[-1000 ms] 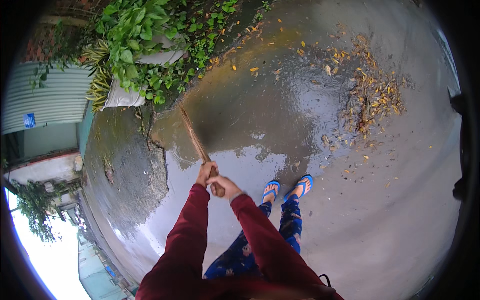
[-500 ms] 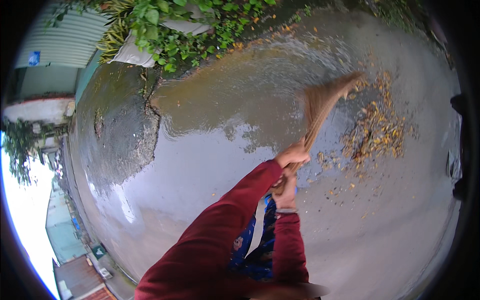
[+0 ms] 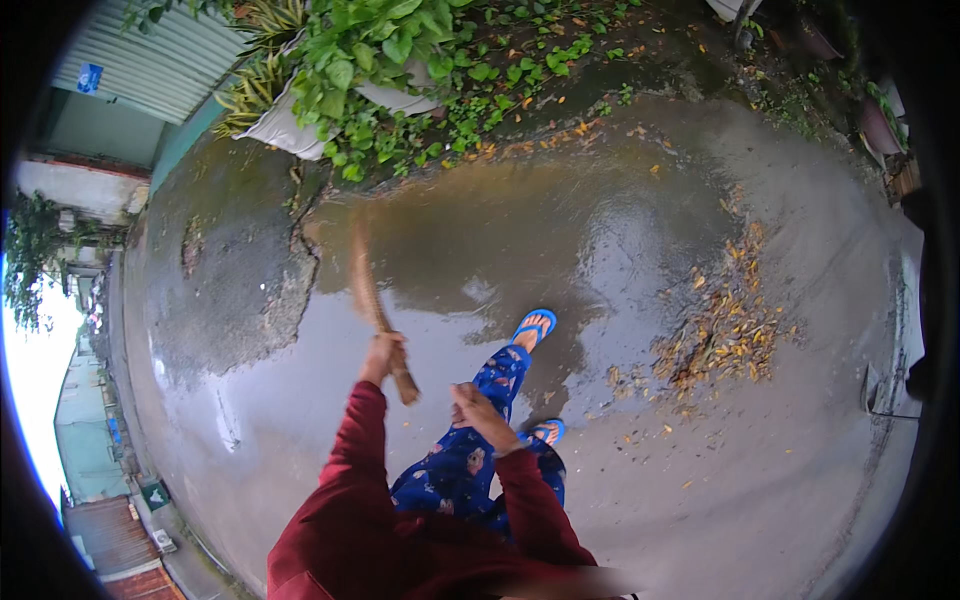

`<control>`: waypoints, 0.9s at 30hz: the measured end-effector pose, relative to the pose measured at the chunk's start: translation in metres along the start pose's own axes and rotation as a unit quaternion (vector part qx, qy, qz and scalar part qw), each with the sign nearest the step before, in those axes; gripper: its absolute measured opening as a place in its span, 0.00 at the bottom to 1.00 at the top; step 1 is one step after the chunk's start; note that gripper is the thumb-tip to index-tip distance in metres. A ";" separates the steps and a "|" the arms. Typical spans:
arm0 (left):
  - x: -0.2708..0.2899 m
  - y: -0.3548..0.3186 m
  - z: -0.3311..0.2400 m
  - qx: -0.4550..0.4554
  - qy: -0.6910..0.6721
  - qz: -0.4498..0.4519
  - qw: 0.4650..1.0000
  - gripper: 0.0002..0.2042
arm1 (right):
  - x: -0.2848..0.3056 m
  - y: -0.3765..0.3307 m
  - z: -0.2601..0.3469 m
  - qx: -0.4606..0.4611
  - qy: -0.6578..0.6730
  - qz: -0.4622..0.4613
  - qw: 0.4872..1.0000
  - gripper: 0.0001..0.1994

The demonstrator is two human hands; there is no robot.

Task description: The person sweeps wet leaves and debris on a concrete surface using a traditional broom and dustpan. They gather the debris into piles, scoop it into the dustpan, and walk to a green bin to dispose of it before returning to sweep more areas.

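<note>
A brown straw broom [image 3: 370, 295] is in my left hand [image 3: 381, 357], whose fingers wrap round its handle. The handle's butt sticks out below the hand, and the bristles, smeared by motion, point away over the shallow puddle [image 3: 480, 215]. My right hand [image 3: 484, 418] is off the broom, in front of my blue patterned trousers [image 3: 440, 475]. Its fingers are curled in and nothing shows in them. To the right lies a pile of yellow and brown leaves [image 3: 725, 335] on the wet pavement, away from both hands.
My feet in blue flip-flops [image 3: 535, 323] stand on the wet ground. Leafy green plants [image 3: 375, 60] and pale sacks [image 3: 285, 125] line the far edge. A raised, cracked pavement patch [image 3: 250, 290] lies at the left. Corrugated sheeting [image 3: 150, 60] rises at the far left.
The broom has swung from right of centre over to the left with my left hand. My right hand has let go of the handle. My feet have come into view.
</note>
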State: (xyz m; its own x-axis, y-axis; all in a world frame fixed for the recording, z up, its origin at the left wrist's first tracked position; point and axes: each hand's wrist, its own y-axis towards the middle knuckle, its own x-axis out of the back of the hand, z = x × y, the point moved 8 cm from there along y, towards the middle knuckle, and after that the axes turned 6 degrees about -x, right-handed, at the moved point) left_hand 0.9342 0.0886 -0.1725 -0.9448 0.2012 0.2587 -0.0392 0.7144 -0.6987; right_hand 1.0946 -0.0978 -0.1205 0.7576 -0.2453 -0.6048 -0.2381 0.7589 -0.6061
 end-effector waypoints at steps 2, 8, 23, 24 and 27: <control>0.008 0.059 -0.027 -0.019 -0.049 0.037 0.998 0.05 | 0.063 -0.010 0.012 0.038 0.074 -0.100 0.992 0.12; -0.125 0.188 -0.060 -0.096 0.004 0.231 0.968 0.04 | 0.235 -0.180 -0.051 -0.014 0.197 -0.479 0.855 0.12; -0.104 0.051 -0.181 0.031 0.225 0.308 0.924 0.34 | 0.213 -0.078 0.018 -0.090 0.030 -0.353 0.931 0.10; -0.090 0.052 -0.193 0.023 0.239 0.326 0.914 0.35 | 0.217 -0.073 0.028 -0.089 0.029 -0.360 0.928 0.10; -0.086 0.083 -0.218 -0.007 0.260 0.199 0.945 0.27 | 0.221 -0.073 0.059 -0.036 0.070 -0.388 0.918 0.09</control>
State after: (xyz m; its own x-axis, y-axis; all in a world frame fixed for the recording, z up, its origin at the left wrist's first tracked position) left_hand 1.0827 0.2766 -0.1068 -0.5951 0.7561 0.2723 0.2935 0.5199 -0.8022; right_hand 1.3153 -0.1723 -0.1797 0.6316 -0.7745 -0.0351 0.2965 0.2831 -0.9121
